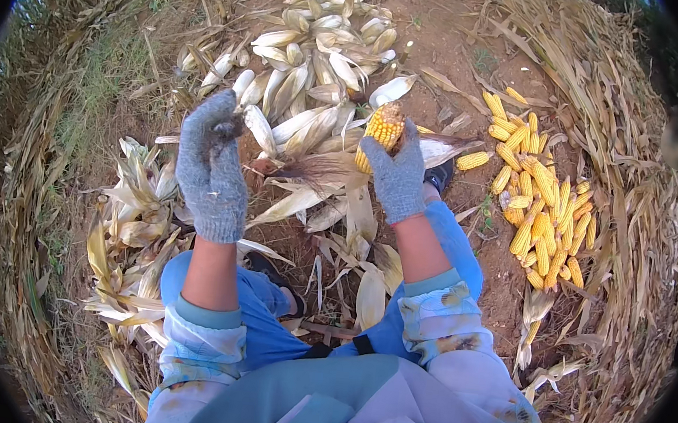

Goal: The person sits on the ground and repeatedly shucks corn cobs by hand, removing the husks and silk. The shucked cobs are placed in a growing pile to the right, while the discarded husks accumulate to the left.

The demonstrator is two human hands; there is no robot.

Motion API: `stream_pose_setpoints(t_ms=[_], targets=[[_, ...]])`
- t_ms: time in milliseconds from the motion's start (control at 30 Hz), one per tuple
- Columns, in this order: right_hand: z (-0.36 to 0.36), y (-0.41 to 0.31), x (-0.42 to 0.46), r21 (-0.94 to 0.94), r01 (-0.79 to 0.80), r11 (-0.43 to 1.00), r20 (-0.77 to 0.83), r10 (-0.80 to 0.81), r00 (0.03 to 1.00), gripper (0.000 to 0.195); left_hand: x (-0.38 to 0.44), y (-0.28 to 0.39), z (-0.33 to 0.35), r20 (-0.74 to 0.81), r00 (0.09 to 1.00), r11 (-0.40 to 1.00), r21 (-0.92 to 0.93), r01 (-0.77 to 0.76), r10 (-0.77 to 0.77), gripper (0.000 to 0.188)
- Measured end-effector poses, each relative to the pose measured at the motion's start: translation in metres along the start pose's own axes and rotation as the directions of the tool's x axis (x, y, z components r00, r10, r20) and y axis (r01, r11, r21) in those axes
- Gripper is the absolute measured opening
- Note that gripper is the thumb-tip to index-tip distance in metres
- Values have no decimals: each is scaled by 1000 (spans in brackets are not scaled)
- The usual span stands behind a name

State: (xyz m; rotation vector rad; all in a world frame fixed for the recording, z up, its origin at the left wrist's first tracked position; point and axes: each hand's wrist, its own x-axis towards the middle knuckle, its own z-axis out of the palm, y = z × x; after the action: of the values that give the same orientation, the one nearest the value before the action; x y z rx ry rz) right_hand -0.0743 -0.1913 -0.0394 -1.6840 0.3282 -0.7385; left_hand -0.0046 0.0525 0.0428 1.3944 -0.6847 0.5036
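Observation:
My right hand (396,174), in a grey knitted glove, grips a bare yellow ear of corn (386,125) with its stalk end up. The palm and fingers cover part of the cob. To the left, my gloved left hand (211,168) is raised with fingers curved and thumb apart; nothing shows between them. Its glove has dark stains. Brown corn silk (312,169) and loose dry husks (360,213) lie between and below the hands. Just beyond them spreads a heap of ears still in pale husks (311,86).
Husked yellow ears (550,213) are piled on the soil at my right, one single ear (472,161) apart from them. Discarded husks (135,228) gather by my left leg. Dry stalks (633,148) line the right side, and grass (106,85) grows at left.

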Motion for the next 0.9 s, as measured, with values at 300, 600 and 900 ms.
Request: stream_pose_setpoints(t_ms=[300, 600, 900], targets=[[32, -33, -37, -55, 131, 990, 245, -114, 963, 65, -46, -14, 53, 473, 825, 901, -133, 413, -309, 69], [29, -36, -34, 316, 33, 948, 151, -85, 985, 56, -79, -45, 68, 485, 755, 838, -79, 540, -441, 60], [1, -41, -19, 842, -254, 477, 200, 163, 966, 53, -67, -23, 78, 592, 672, 886, 402, 234, -446, 82]])
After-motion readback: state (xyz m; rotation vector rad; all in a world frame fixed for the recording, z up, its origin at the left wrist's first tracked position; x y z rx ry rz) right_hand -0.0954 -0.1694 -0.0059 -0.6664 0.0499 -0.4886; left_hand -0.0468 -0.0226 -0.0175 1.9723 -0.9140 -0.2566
